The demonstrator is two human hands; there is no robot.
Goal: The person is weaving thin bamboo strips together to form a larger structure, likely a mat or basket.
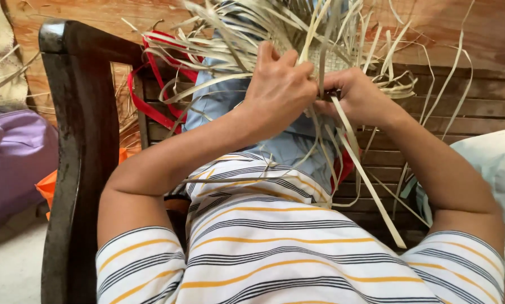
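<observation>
My left hand and my right hand meet in front of me over a piece of pale woven straw work. Both hands pinch flat straw strips at its lower edge. Many loose strips fan out upward and hang down past my striped shirt. The woven patch itself is mostly hidden behind my fingers and the loose ends. Light blue cloth lies under the work on my lap.
A dark wooden chair arm runs down the left side. Red straps lie by the slatted wooden seat. A purple bag and orange plastic sit at left, a white pillow at right.
</observation>
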